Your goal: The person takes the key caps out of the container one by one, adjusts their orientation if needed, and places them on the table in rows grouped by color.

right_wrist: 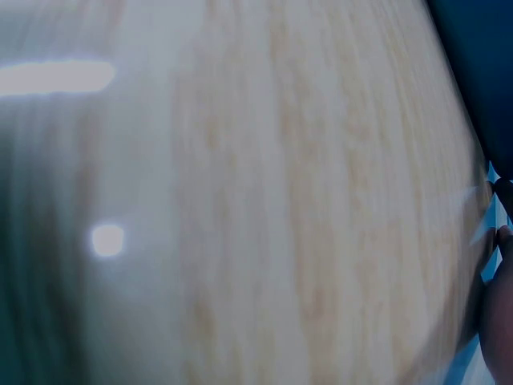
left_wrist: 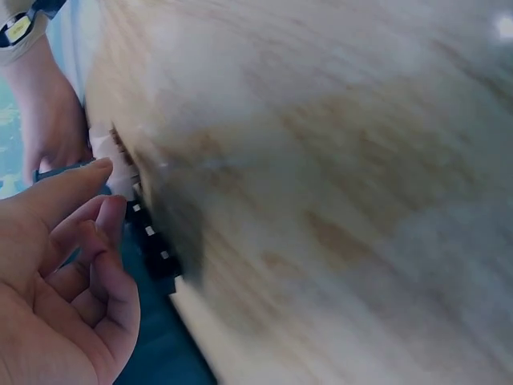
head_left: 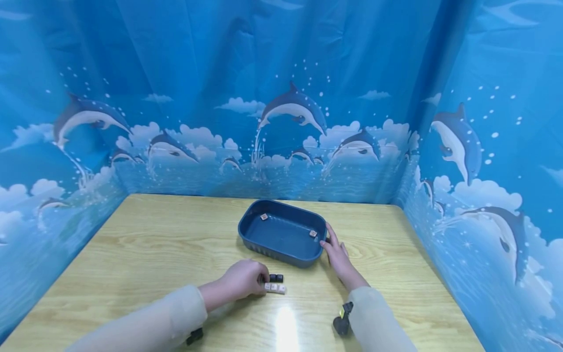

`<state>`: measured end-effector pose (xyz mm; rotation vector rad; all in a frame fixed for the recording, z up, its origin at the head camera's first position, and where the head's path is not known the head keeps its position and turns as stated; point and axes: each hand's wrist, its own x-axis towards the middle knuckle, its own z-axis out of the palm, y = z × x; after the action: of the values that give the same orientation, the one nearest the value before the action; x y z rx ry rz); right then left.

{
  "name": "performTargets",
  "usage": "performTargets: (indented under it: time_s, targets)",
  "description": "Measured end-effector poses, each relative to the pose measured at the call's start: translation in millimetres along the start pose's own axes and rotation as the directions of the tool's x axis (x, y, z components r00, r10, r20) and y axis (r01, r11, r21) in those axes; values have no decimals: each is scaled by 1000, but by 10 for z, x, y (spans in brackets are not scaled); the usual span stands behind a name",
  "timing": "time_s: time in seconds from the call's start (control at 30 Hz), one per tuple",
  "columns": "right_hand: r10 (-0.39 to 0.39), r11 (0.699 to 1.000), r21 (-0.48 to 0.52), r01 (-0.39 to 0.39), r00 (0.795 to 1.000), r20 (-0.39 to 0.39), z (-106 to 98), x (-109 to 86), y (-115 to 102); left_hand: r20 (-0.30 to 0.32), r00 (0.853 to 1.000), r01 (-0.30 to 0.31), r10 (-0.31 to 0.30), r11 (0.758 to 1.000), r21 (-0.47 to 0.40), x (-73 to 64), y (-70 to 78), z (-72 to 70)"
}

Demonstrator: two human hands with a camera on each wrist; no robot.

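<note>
My left hand is at the left end of two short rows of small blocks, its fingers curled and thumb bent toward them. One row is black blocks, the other white blocks with faint marks on top. In the left wrist view, the thumb and fingertips of this hand come right up to the black row; I cannot tell whether a block is pinched. My right hand grips the right end of a dark blue tray, thumb over its rim. Two small pale blocks, one at left and one at right, lie inside the tray.
The wooden table has a bright light reflection near its front. Blue dolphin-print curtains rise behind it and along both sides. Black wrist devices are strapped under both sleeves.
</note>
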<state>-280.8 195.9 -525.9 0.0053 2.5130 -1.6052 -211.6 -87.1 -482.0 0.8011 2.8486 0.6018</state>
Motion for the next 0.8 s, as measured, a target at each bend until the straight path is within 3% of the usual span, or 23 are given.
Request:
performTargets:
  time_s: [0.17,0.47,0.63,0.8]
  targets:
    - [4,1000,-7,-4,1000,1,-15,6,16,0,1000,-1,1,999,-50,77,27,-103]
    - [2,1000,-7,-2,1000,1,-30,16,32,38,992,-120,123,989,-82,308,173,-377]
    - [8,1000,-3,-8,1000,5,-25,18,27,79,971,-220,227,972,-84,457,229,-510]
    - [6,1000,8,-6,1000,10,-13,21,22,162,926,-335,342,939,-74,615,254,-631]
